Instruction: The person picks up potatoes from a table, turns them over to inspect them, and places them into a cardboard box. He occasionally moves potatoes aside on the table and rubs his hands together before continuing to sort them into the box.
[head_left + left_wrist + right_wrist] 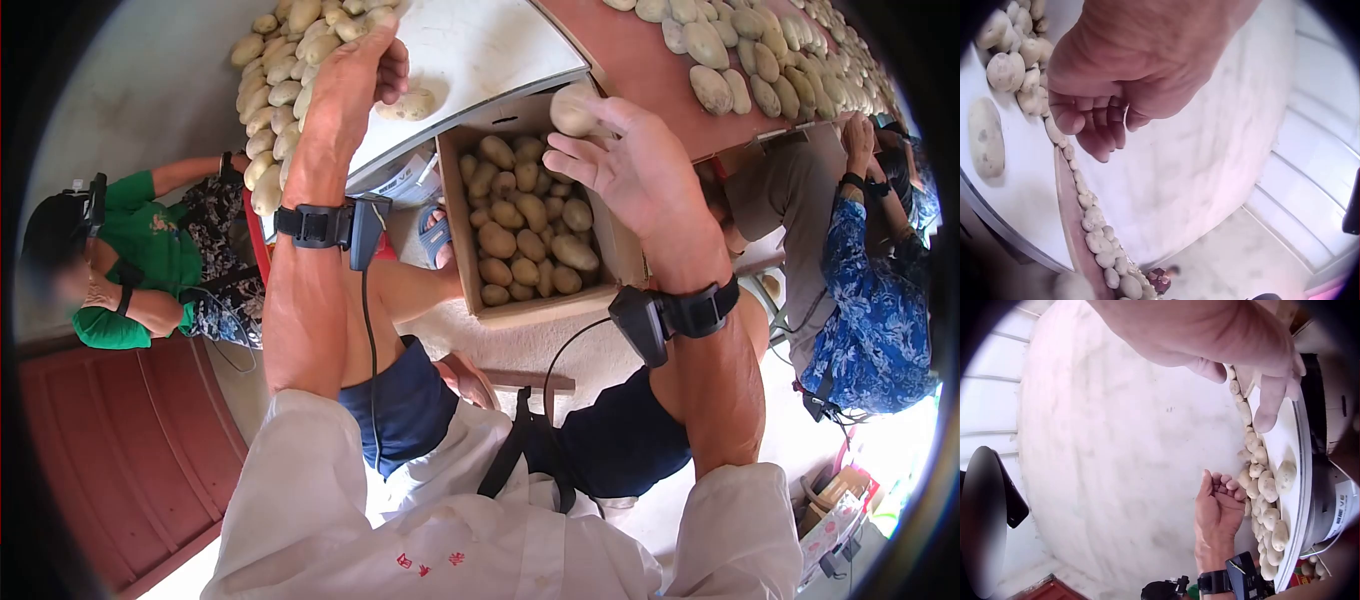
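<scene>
My left hand [355, 85] hovers over the white tabletop's left side, fingers loosely curled with nothing between them. Beside it lies one potato [408, 104], which the left wrist view shows as a long potato [987, 137] with dark spots. My right hand [635, 165] is above the cardboard box [545, 308], its fingers spread and fairly straight. A blurred potato [573, 108] overlaps its fingertips in the head view; the right wrist view shows no potato in this hand [1266, 369]. Inside the box are many potatoes [515, 225].
More potatoes [285, 95] are heaped along the tabletop's left edge, and others [760, 60] cover the reddish table [640, 60] at right. A person in green [150, 230] sits at left, another in blue [870, 290] at right. A bucket [400, 182] stands below the tabletop.
</scene>
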### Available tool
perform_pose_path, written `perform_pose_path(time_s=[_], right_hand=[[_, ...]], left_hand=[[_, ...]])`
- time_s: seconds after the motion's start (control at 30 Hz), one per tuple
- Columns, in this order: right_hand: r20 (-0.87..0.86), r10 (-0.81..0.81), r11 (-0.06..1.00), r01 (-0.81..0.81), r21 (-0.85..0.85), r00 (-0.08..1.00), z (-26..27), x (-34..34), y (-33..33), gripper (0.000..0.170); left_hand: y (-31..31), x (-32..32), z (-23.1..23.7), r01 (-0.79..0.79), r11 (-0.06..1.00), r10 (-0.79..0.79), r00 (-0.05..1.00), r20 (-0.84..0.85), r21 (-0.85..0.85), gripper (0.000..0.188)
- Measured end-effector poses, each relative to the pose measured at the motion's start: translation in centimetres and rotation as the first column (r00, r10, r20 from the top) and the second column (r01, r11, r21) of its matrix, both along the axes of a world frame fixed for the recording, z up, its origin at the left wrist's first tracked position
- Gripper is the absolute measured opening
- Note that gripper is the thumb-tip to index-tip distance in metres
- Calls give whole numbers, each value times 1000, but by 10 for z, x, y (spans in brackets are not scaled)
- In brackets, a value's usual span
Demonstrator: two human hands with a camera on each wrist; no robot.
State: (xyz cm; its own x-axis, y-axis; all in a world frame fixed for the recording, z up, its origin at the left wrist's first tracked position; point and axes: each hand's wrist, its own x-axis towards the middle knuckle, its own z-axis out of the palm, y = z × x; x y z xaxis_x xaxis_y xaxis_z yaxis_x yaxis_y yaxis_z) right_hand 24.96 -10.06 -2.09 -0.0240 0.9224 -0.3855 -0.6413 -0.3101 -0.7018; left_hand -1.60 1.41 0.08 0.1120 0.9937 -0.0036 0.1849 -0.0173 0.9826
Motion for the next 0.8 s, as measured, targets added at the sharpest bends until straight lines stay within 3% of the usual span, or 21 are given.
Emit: perform_pose_path(time_s=[0.13,0.17,0.2,0.23,0.3,0.33,0.37,0.43,0.5,0.53,0.67,0.8], right_hand=[[7,-64,998,64,5,998,-7,-2,4,42],[34,-70,997,69,34,997,-6,1,5,44],[62,-79,995,75,62,995,-4,3,6,45],[62,-77,995,73,62,995,0,5,6,45],[104,-110,989,98,112,988,7,7,7,35],[104,-106,989,95,111,989,8,9,7,35],[105,-97,989,84,122,990,9,11,9,34],[105,-88,988,73,134,991,12,12,9,33],[188,-27,986,-5,165,982,18,12,8,50],[189,-25,986,-6,164,982,21,11,8,50],[214,-14,987,-21,160,977,22,13,10,49],[203,-17,985,-18,172,979,22,16,12,47]], left_hand=[[14,-17,-12,-47,999,47,995,-89,0,35],[22,-23,-19,8,997,17,940,-340,71,35],[27,-27,-27,80,989,6,822,-569,125,38],[28,-28,-36,79,989,6,822,-569,125,38],[29,-29,-48,231,969,-59,574,-817,92,46],[30,-29,-49,265,963,-186,528,-828,-47,52],[30,-30,-50,263,964,-185,529,-828,-48,52],[31,-32,-57,359,933,-165,461,-872,13,56],[36,-36,-65,399,915,-139,447,-883,58,56],[40,-40,-69,438,893,-108,435,-894,106,56],[53,-42,-82,451,889,-112,390,-914,84,57],[47,-33,-62,386,920,-212,338,-917,-71,62]])
